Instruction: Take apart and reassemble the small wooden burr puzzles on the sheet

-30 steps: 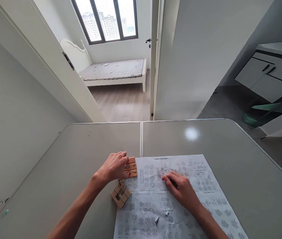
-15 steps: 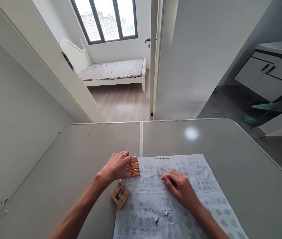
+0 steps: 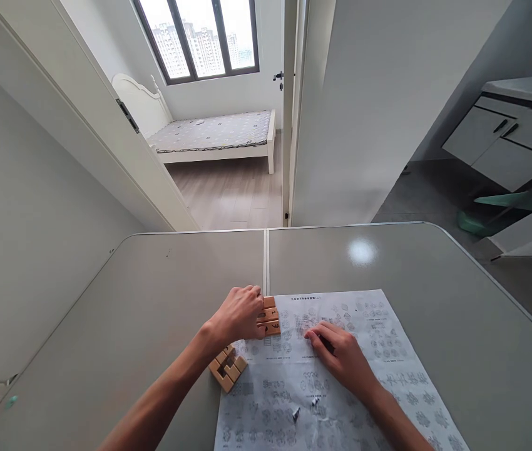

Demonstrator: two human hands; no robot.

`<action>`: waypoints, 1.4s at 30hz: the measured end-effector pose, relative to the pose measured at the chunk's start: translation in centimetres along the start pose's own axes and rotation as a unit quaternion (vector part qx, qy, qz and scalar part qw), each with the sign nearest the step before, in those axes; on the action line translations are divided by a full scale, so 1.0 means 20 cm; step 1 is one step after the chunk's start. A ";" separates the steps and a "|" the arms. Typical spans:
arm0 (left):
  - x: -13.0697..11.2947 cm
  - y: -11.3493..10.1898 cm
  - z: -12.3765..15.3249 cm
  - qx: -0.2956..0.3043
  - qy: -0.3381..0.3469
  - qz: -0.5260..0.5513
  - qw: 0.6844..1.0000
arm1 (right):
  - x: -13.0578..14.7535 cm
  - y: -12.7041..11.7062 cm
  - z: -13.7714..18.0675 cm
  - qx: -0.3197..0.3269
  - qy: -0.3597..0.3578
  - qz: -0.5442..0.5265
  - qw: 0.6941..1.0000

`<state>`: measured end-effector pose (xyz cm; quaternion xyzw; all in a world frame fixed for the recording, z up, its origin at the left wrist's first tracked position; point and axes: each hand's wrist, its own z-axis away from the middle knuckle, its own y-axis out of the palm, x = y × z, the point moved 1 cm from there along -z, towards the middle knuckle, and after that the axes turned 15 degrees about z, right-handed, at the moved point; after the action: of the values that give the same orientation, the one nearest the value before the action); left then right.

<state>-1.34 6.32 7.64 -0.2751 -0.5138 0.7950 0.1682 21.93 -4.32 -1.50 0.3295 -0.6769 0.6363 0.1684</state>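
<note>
My left hand (image 3: 240, 312) rests with curled fingers on a row of numbered wooden blocks (image 3: 270, 318) lying on the upper left part of a printed instruction sheet (image 3: 341, 382). A second group of interlocked wooden blocks (image 3: 227, 368) sits at the sheet's left edge, under my left wrist. My right hand (image 3: 343, 354) lies on the middle of the sheet with its fingers bent, pressing on the paper; something small and dark shows under the fingers.
The sheet lies on a grey folding table (image 3: 153, 294) with a centre seam (image 3: 266, 260). Beyond it, an open doorway shows a bed (image 3: 214, 134) and a window. Cabinets (image 3: 505, 141) stand at the right.
My left hand has slid the numbered blocks to the right, further onto the sheet. My right hand has stayed in place.
</note>
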 end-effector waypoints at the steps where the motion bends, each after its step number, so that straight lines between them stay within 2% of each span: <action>1: -0.01 0.00 -0.01 0.000 0.003 0.000 1.000 | 0.00 0.00 0.00 -0.002 0.000 0.002 1.000; 25: -0.17 0.01 -0.07 0.031 0.054 0.009 0.998 | 0.01 -0.01 0.00 -0.006 0.000 -0.016 1.000; 31: -0.24 0.06 -0.10 0.024 0.067 0.002 0.997 | -0.01 0.00 0.00 -0.042 0.013 -0.030 0.999; 37: -0.40 0.15 -0.14 0.017 0.057 0.011 0.998 | -0.03 0.00 0.01 -0.080 0.026 -0.032 0.996; 42: -0.47 0.26 -0.13 -0.068 0.037 0.059 0.995 | -0.03 -0.01 0.01 -0.096 0.032 -0.042 0.994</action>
<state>7.74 0.89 4.47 -0.3452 -0.5426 0.7562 0.1208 22.53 -4.35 -1.74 0.3195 -0.7146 0.5710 0.2472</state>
